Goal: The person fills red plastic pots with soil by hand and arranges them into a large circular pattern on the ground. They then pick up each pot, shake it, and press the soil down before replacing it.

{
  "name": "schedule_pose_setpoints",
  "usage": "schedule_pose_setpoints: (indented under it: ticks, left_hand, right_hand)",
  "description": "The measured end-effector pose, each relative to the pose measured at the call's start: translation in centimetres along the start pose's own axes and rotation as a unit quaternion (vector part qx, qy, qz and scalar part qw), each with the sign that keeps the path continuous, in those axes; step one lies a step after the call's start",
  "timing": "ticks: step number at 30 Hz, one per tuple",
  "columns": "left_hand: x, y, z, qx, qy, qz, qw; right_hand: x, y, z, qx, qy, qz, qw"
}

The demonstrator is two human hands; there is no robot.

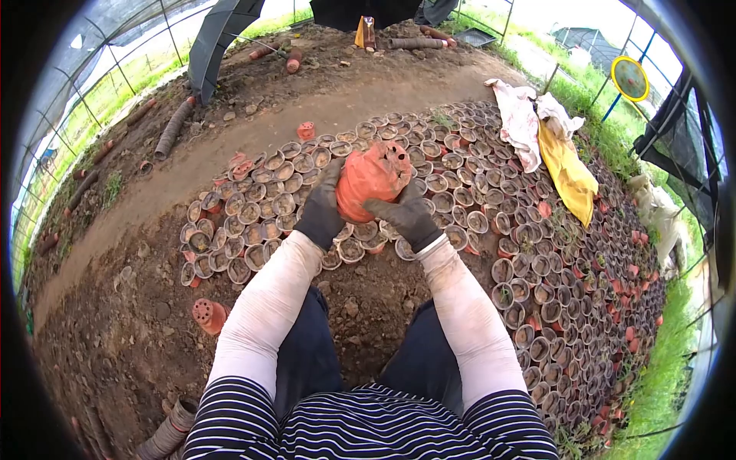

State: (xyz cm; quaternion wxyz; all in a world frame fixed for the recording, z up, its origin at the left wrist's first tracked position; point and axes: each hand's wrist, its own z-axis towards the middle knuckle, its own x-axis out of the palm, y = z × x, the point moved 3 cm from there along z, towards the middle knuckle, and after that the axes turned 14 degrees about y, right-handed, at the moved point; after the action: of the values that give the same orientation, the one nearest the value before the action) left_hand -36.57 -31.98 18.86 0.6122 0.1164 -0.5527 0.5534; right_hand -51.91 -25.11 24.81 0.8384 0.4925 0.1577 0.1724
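Left hand [326, 205] and right hand [406, 215] are gripping the red pot [366, 184] from opposite sides, probably balancing it, near the front edge of the packed pots [351, 251].

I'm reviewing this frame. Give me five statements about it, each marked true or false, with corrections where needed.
1. The left hand and right hand both hold the orange pot. True.
2. Both hands are bare. False: they wear dark gloves.
3. The yellow cloth lies on the person's left. False: it lies on the right.
4. The loose pot by the left forearm shows holes in its base. True.
5. The shirt is plain white. False: it is dark with white stripes.
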Motion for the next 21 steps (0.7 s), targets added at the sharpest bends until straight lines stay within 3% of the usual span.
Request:
schedule_pose_setpoints:
  ticks: [1,5,8,11,13,15,17,21]
  left_hand:
    - [1.2,-0.2,0.1,-0.007,0.014,-0.009,1.0]
    - [2.8,-0.6,-0.4,-0.026,0.021,0.021,0.999]
    - [5.5,-1.6,-1.7,0.05,-0.004,0.347,0.936]
    - [5.1,-2.2,-1.6,-0.066,-0.108,0.478,0.869]
    - [5.7,-1.8,-1.8,-0.029,-0.109,0.332,0.937]
    - [5.9,-1.7,-2.1,0.008,-0.089,0.206,0.974]
    - [6.0,-1.7,-2.1,0.04,-0.051,0.107,0.992]
    - [6.1,-1.4,-2.1,0.047,-0.037,0.015,0.998]
  right_hand:
    - [0.1,-0.2,0.0,0.029,0.029,0.019,0.999]
    - [-0.4,0.5,-0.4,0.035,0.089,-0.123,0.988]
    - [-1.2,-0.6,-0.8,0.037,0.113,-0.236,0.964]
    - [-1.0,-1.2,-1.4,0.031,0.123,-0.285,0.95]
    - [-0.2,-1.2,-1.2,0.003,0.116,-0.384,0.916]
    - [0.4,-1.3,-0.9,0.034,0.11,-0.114,0.987]
    - [1.0,-1.0,-0.6,0.061,0.101,0.055,0.992]
    - [1.6,0.4,-0.4,0.084,0.102,0.108,0.985]
